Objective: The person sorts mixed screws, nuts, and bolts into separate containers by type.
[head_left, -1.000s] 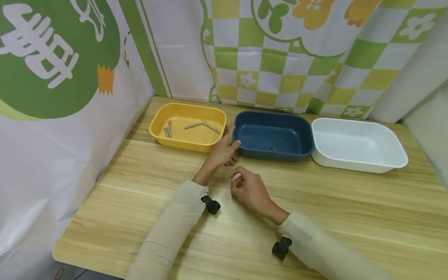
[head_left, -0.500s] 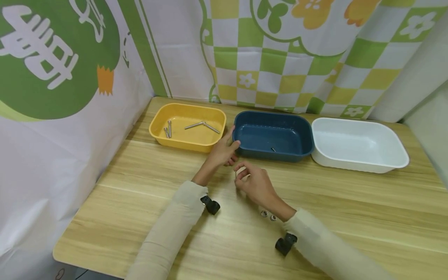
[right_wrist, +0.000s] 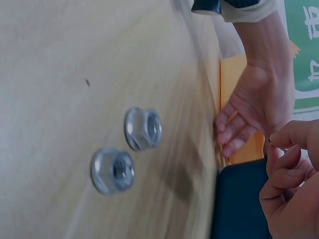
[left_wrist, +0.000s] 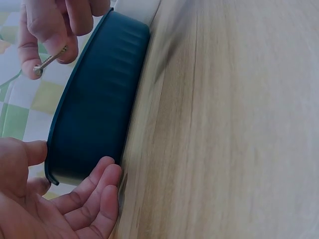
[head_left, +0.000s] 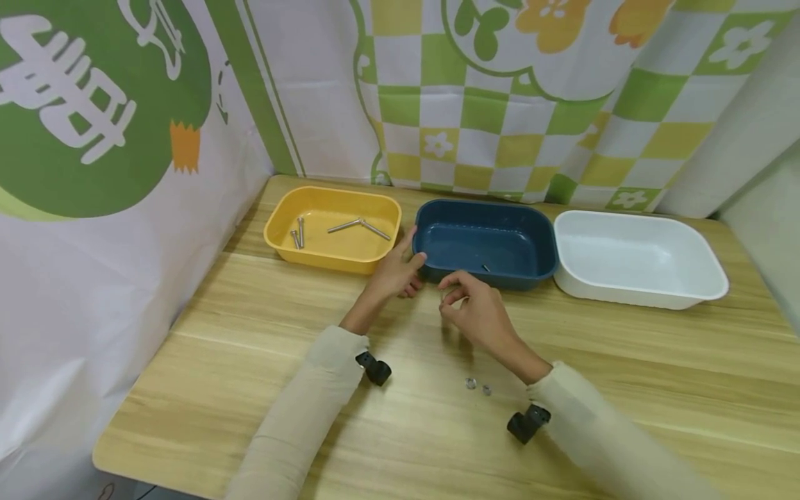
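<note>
My right hand (head_left: 480, 311) pinches a small threaded screw (left_wrist: 51, 60) between thumb and fingertips, just in front of the blue bin (head_left: 481, 208). In the left wrist view the screw slants beside the bin's rim, outside it. My left hand (head_left: 392, 272) rests against the bin's left front corner, its thumb at the rim and the other fingers loose along the side. A small dark piece (head_left: 485, 268), too small to identify, lies on the blue bin's floor. Two flange nuts, one (right_wrist: 143, 129) behind the other (right_wrist: 112, 171), sit on the table below my right wrist.
A yellow bin (head_left: 325, 261) with several long bolts (head_left: 344, 226) stands left of the blue one. The white bin (head_left: 637, 295) touches the blue bin on the right. A patterned cloth (head_left: 475, 125) hangs behind the wooden table (head_left: 250, 389).
My right hand has moved right and away from me with the screw, toward the blue bin's front. This uncovered the two nuts. My left hand has stayed at the bin's corner.
</note>
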Tool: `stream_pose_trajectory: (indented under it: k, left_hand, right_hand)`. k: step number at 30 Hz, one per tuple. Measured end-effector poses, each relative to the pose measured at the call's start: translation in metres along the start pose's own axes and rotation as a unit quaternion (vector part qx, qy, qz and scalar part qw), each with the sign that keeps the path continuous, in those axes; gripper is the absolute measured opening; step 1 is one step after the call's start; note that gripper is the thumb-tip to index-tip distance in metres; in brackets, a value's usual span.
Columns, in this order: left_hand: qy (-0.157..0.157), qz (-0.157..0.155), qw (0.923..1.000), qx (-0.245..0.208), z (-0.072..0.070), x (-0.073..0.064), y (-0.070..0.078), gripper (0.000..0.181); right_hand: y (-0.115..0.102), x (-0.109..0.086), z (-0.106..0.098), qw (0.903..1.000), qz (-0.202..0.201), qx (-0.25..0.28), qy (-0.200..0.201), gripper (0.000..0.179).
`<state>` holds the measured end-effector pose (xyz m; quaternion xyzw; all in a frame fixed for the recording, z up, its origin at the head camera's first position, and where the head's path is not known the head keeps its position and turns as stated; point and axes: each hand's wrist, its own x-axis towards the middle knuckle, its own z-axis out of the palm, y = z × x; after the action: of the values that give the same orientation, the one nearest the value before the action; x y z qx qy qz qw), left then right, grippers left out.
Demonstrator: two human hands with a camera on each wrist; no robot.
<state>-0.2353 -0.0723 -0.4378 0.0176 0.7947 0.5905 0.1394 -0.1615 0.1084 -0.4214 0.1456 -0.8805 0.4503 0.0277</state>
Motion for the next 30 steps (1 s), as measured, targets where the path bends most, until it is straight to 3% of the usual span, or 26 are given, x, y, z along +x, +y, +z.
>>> stream_pose_trajectory:
  k: [30]
  left_hand:
    - [-0.003, 0.003, 1.0000, -0.003, 0.000, 0.000, -0.003, 0.064]
  right_hand:
    - [0.026, 0.013, -0.053, 0.9978, 0.019, -0.046, 0.044, 0.023]
